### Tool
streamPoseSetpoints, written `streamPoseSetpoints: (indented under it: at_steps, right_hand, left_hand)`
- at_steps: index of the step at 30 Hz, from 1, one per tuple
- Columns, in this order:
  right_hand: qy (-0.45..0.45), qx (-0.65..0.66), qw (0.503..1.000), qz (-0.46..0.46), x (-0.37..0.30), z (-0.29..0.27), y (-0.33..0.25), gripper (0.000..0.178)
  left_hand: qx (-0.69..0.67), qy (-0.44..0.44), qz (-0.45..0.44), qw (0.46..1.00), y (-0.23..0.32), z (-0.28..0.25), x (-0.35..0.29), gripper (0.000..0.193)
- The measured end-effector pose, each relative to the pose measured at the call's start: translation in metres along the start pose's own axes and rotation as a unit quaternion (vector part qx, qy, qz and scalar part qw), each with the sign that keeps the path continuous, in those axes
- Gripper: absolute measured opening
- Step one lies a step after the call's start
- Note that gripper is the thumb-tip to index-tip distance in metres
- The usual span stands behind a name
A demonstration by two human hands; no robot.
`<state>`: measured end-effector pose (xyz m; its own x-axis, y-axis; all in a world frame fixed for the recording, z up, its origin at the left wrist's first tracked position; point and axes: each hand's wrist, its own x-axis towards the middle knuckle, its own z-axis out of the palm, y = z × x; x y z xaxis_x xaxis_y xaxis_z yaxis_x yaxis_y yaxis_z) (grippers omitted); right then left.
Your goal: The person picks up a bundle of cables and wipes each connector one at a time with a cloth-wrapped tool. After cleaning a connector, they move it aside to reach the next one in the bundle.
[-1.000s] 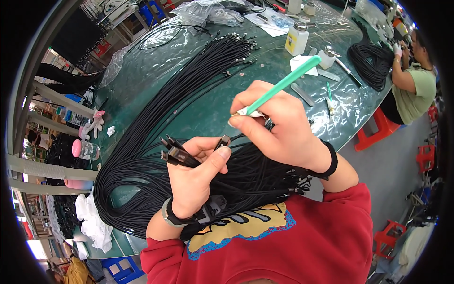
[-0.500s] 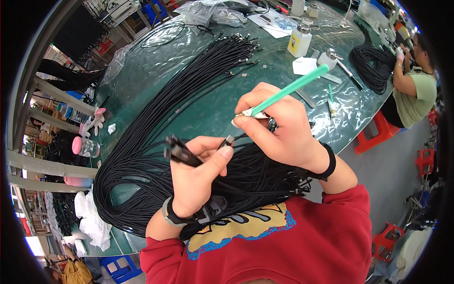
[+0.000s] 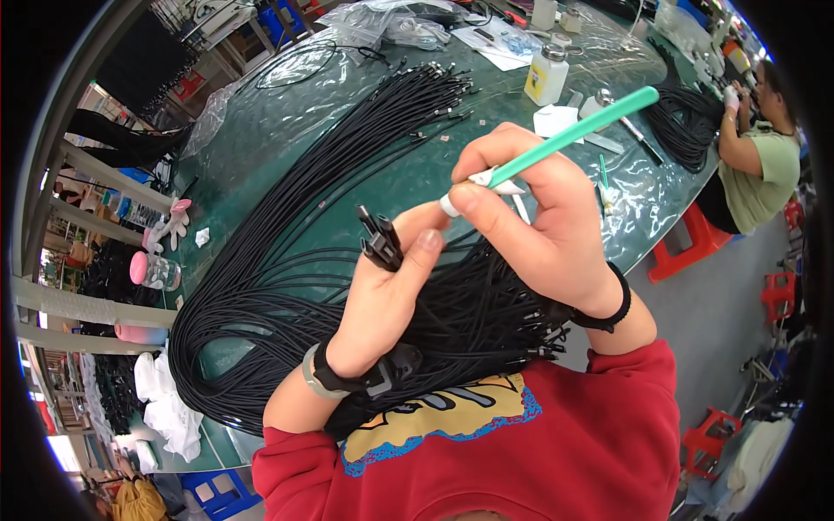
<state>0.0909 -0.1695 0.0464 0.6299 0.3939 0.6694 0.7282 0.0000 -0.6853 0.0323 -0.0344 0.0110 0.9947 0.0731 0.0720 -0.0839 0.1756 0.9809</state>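
Note:
My left hand (image 3: 378, 300) is closed around several black cable ends (image 3: 380, 245), whose connectors stick up above the thumb. Its forefinger reaches toward my right hand (image 3: 552, 221), and the fingertips nearly meet. A green stick (image 3: 584, 130) slants up to the right out of my right hand, pinched between thumb and fingers. White cloth (image 3: 488, 180) is wrapped about the stick's lower end. Whether that cloth touches a connector is hidden behind the fingers. Beneath both hands lies a large bundle of black cables (image 3: 261, 217), looping at the left.
On the green table (image 3: 417, 178) stand a white bottle with a yellow label (image 3: 546, 76) and a smaller bottle (image 3: 596, 104). Another green stick (image 3: 603, 174) lies at the right. A co-worker (image 3: 763, 161) sits beyond, near a coiled black cable bundle (image 3: 682, 126) and red stool (image 3: 682, 247).
My left hand has moved right and slightly up, and its cable ends point more upward. The single connector at its thumb is now hidden. My right hand has shifted slightly right, raising the stick.

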Motion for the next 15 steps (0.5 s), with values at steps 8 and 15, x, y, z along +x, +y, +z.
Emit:
streamPoseSetpoints:
  at_steps: [8,15]
  right_hand:
    - [0.01,0.015,0.999,0.032,0.002,-0.02,-0.003,0.01]
    - [-0.007,0.028,0.999,0.035,-0.003,-0.018,0.001,0.01]
  left_hand:
    - [-0.227,-0.113,-0.025,0.967,0.007,-0.014,0.003,0.028]
    - [-0.09,-0.084,-0.048,0.991,0.019,-0.013,-0.007,0.026]
